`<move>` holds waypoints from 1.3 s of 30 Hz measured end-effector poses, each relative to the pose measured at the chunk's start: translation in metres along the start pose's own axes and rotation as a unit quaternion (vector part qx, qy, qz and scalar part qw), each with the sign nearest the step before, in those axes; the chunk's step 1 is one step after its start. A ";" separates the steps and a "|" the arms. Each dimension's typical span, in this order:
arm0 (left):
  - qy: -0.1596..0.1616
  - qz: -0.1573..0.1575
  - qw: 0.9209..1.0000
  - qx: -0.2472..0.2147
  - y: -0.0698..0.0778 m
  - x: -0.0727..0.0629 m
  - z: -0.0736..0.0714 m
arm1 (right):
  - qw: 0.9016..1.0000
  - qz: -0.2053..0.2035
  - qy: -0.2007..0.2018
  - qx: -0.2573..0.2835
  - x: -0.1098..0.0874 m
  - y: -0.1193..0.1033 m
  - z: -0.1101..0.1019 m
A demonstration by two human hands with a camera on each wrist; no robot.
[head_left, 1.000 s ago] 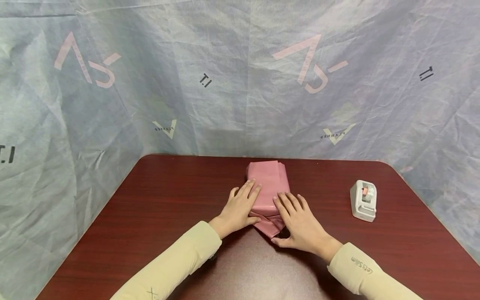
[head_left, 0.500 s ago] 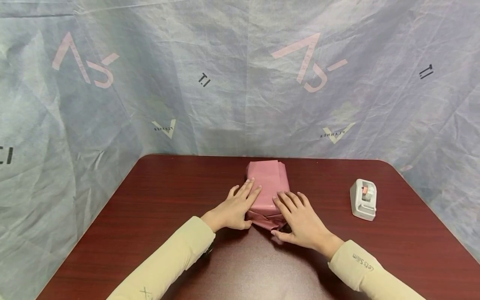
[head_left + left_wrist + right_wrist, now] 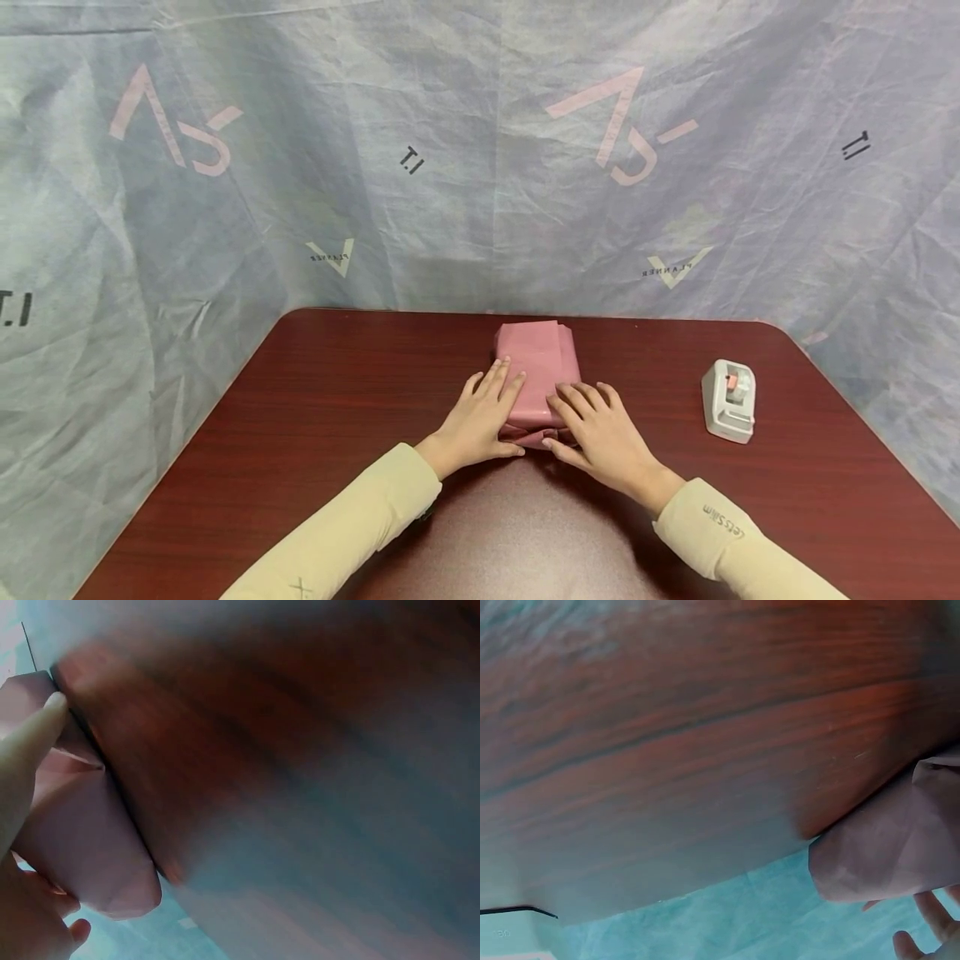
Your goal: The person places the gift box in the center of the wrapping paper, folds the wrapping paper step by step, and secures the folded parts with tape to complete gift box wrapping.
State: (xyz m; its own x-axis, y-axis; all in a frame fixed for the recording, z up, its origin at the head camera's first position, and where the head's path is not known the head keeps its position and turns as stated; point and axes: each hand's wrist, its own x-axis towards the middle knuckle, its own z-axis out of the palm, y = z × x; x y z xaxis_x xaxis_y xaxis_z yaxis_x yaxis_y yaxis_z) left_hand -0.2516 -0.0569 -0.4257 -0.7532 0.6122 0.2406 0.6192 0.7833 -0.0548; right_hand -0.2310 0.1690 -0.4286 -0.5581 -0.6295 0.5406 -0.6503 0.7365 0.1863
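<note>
A package wrapped in pink paper (image 3: pixel 536 354) lies flat on the table, its long side running away from me. My left hand (image 3: pixel 471 421) rests along its left edge, straight fingers on top and the thumb low by the near end. On the other side, my right hand (image 3: pixel 603 435) touches the right edge with spread fingers, its thumb against the folded paper flap (image 3: pixel 534 440) at the near end. In the left wrist view the thumb (image 3: pixel 34 746) lies across the creased end of the package (image 3: pixel 90 840). The right wrist view catches a corner of the package (image 3: pixel 877 855) above several fingertips.
A white tape dispenser (image 3: pixel 730 404) stands at the right of the dark red wooden table (image 3: pixel 352 375). Grey printed cloth (image 3: pixel 450 208) hangs behind the table and along its sides.
The near paper flap, which stuck out toward me, has been folded up against the package's end. The left thumb moved off leftward, then came back to that end; the right thumb moved in.
</note>
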 end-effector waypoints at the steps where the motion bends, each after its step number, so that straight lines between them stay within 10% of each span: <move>1: 0.000 0.000 1.000 0.002 0.000 0.000 0.000 | 1.000 0.000 0.000 0.002 0.000 0.000 0.000; 39: 0.000 0.004 0.999 0.033 0.001 0.001 0.000 | 0.999 -0.019 0.001 0.027 0.003 0.025 0.010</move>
State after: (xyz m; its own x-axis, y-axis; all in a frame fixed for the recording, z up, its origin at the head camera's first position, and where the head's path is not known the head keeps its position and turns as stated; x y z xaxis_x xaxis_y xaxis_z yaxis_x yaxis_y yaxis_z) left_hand -0.2514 -0.0558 -0.4252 -0.7482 0.6187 0.2396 0.6093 0.7837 -0.1209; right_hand -0.2542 0.1834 -0.4311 -0.5321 -0.6563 0.5350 -0.6975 0.6979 0.1624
